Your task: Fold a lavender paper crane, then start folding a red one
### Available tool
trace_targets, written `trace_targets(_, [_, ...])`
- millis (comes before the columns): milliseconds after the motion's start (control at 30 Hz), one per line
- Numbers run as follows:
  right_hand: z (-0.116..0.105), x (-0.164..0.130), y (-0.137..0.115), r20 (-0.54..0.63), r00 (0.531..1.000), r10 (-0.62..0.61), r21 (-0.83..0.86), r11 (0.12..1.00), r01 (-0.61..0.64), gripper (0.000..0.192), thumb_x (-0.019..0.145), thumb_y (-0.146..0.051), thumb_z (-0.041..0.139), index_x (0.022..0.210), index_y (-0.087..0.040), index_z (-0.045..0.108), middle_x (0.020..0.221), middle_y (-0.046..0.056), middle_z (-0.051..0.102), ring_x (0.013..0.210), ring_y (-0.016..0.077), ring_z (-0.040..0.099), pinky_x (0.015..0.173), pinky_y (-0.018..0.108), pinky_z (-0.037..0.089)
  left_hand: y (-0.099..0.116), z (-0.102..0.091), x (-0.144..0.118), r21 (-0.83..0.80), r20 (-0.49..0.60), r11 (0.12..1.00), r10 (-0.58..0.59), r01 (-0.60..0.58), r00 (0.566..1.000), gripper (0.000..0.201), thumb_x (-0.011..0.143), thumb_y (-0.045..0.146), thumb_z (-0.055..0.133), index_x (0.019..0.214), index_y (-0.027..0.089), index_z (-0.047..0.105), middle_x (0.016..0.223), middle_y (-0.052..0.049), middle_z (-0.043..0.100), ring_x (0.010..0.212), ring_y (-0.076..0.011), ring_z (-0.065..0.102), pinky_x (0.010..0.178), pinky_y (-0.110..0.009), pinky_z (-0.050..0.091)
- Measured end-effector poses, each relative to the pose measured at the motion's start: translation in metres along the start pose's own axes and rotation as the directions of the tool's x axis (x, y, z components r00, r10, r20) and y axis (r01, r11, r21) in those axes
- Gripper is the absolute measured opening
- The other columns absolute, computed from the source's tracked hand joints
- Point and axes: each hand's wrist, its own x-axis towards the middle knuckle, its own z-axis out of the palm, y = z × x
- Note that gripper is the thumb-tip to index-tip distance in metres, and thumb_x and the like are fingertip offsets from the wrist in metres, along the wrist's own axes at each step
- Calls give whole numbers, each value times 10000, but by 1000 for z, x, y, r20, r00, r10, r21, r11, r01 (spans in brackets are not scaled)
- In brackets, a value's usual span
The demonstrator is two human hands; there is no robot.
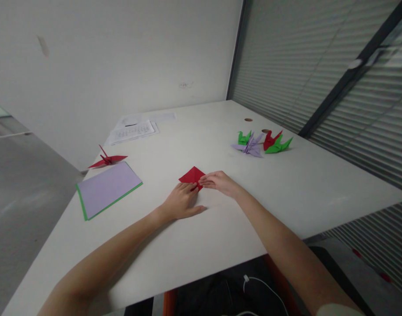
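A folded piece of red origami paper (193, 174), diamond-shaped with a crease down its middle, lies on the white table in front of me. My left hand (183, 201) rests palm down at its near edge, fingertips pressing on the paper and thumb stretched out to the side over the table. From the right, my right hand (218, 181) has its fingers pressed together on the paper's right corner, seemingly pinching it. The fingers of both hands hide the lower part of the paper.
Purple and green paper sheets (110, 188) are stacked at the left, with a red paper crane (108, 160) just behind. Several folded cranes, including a purple one (251, 147) and a green one (279, 145), stand at the right. Printed papers (133, 131) lie farther back.
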Motion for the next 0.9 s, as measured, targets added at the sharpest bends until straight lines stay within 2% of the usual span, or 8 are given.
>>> trace_targets(167, [-15, 3, -9, -311, 946, -87, -23, 996, 84, 217, 809, -8, 576, 648, -113, 678, 695, 93, 730, 677, 132, 699, 874, 324, 567, 0, 0, -1, 63, 23, 998, -2, 0, 1000, 641, 868, 614, 508, 1233, 94, 598, 1318, -225, 568, 1176, -346, 572, 1007, -485, 436])
trace_targets(233, [-17, 0, -12, -267, 957, -115, 7, 993, 121, 216, 823, -8, 555, 693, -112, 693, 744, 96, 742, 718, 131, 706, 886, 310, 563, 0, 0, -1, 72, 34, 997, -1, -1, 999, 649, 871, 614, 505, 1241, 88, 596, 1326, -229, 563, 1182, -350, 571, 1003, -488, 446])
trace_targets(367, [-15, -2, -11, -62, 998, 31, 46, 999, -28, 159, 841, -62, 566, 761, -84, 702, 819, 142, 750, 760, 166, 719, 859, 326, 579, -4, 1, -1, 59, 45, 998, 4, -7, 999, 646, 879, 599, 516, 1270, 90, 586, 1342, -221, 555, 1195, -348, 567, 1001, -497, 458])
trace_targets(467, [-17, 1, -10, -308, 950, -61, -9, 998, 61, 163, 808, -27, 588, 694, -106, 674, 735, 103, 738, 701, 142, 707, 858, 311, 577, -10, 5, 0, -9, -8, 1000, -6, 6, 1000, 445, 973, 448, 432, 1212, 135, 641, 1302, -171, 602, 1179, -290, 591, 996, -457, 475])
trace_targets(533, [-17, 1, -11, -357, 918, -175, -24, 984, 178, 163, 799, -16, 593, 712, -125, 679, 747, 77, 740, 717, 127, 705, 876, 296, 569, -15, 9, 2, -72, -69, 997, -37, 32, 997, 385, 1005, 350, 381, 1130, 161, 691, 1229, -139, 656, 1113, -253, 630, 957, -428, 504])
trace_targets(700, [-12, -2, -8, -12, 1000, -24, 29, 999, 24, 96, 839, -114, 611, 808, -109, 701, 866, 128, 753, 801, 162, 721, 875, 314, 575, -27, 19, 4, -216, -124, 976, -61, 33, 990, 289, 960, 322, 501, 1055, 183, 736, 1139, -125, 683, 1047, -231, 642, 924, -399, 527])
trace_targets(833, [-17, 3, -6, -298, 952, -77, -19, 997, 74, 107, 815, -87, 644, 721, -129, 670, 715, 84, 731, 707, 141, 703, 859, 314, 582, -32, 21, 2, -234, -114, 969, -110, 81, 987, 234, 927, 329, 555, 980, 241, 765, 1217, -97, 649, 1159, -257, 583, 1017, -464, 474])
trace_targets(900, [-20, 3, -7, -317, 935, -160, -26, 987, 160, 87, 818, -97, 654, 748, -141, 678, 722, 67, 732, 716, 131, 699, 855, 303, 583, -31, 18, 2, -194, -102, 974, -134, 113, 986, 223, 911, 344, 573, 969, 258, 770, 1268, -89, 627, 1244, -291, 523, 1063, -525, 422])
